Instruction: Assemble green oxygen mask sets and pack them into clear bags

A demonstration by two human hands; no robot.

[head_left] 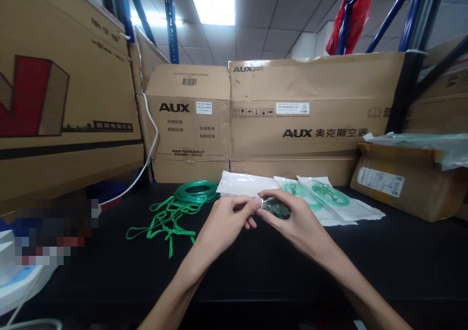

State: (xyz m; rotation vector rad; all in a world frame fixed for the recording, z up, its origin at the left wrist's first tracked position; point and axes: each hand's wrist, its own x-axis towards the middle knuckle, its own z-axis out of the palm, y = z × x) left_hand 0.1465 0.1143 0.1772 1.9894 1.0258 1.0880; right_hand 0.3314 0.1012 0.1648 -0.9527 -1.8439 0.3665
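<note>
Over the middle of the black table, both hands meet at a clear plastic piece (276,208), which looks like a face mask and is partly hidden by the fingers. My right hand (292,215) curls round it from the right. My left hand (232,213) is closed in a pinch at its left edge, where a small whitish part shows between the fingertips. To the left lie a coil of green tubing (197,192) and a tangle of green elastic straps (170,223). Behind my hands rests a white packet (246,183), with flat packets (331,198) holding coiled green tubing to the right.
Large cardboard panels (314,91) stand along the back of the table (278,276). A cardboard box (405,176) with plastic packets on top sits at right. A white cable (155,130) hangs at left, above a white object (25,286) and a blurred-out area.
</note>
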